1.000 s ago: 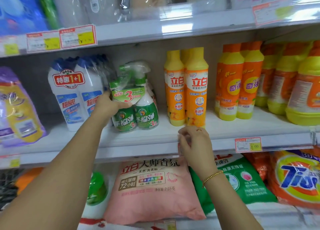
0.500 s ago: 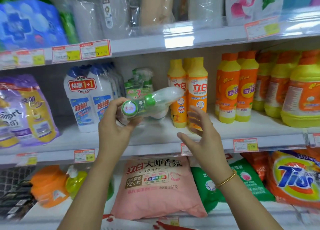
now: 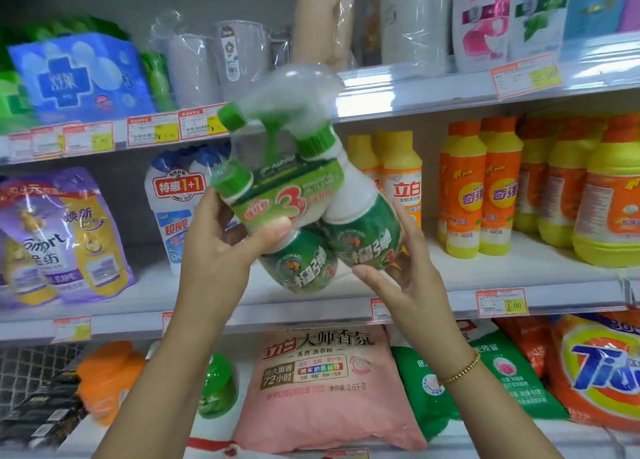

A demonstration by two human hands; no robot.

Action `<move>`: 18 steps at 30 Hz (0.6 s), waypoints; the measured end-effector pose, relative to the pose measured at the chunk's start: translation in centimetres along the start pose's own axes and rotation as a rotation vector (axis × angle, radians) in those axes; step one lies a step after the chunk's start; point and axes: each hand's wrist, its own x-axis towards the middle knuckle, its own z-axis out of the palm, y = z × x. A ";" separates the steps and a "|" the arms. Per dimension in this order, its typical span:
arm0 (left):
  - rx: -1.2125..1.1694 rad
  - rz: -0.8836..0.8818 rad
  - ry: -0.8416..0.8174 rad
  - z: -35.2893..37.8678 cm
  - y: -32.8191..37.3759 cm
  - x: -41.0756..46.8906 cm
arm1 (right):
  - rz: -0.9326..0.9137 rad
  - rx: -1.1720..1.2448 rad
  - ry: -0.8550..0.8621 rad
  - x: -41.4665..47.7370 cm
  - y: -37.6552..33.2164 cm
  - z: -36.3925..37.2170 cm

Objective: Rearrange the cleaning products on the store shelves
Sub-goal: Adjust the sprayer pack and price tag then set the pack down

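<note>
Both hands hold one pack of green spray bottles [image 3: 311, 223] in the air, in front of the middle shelf [image 3: 519, 278] and not touching it. The pack is two bottles joined by a green cardboard band with a big "3" on it. It is tilted, with the green caps and the spray head pointing up and to the left; the spray head is under clear plastic and looks blurred. The left hand [image 3: 221, 247] grips the pack at the band: the thumb presses on the front of the band and the other fingers are curled behind it. The right hand [image 3: 398, 271] holds the lower part of the right bottle, with the thumb under its label and the fingers bent round the back. A gold bracelet [image 3: 462, 372] is on the right wrist. On the middle shelf, behind the pack, stand white bottles [image 3: 173, 212] with blue caps at the left, yellow bottles [image 3: 401, 174] just right of the pack, and orange bottles [image 3: 481, 188] further right. Purple pouches [image 3: 65, 237] lean at the far left of this shelf. On the shelf below lie a pink bag [image 3: 322, 389], a green bag [image 3: 512, 382] beside it, and an orange bag [image 3: 602, 372] at the right edge.
</note>
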 end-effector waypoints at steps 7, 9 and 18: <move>-0.165 -0.308 0.199 0.4 1.3 0.5 | -0.560 -0.729 -0.022 -0.9 -1.6 2.6; -0.189 -0.402 0.195 0.7 1.5 0.4 | -0.589 -0.810 0.017 -1.3 -1.4 3.4; -0.304 -0.381 -0.026 1.3 4.7 -0.3 | -0.538 -0.627 0.222 0.1 -4.4 2.3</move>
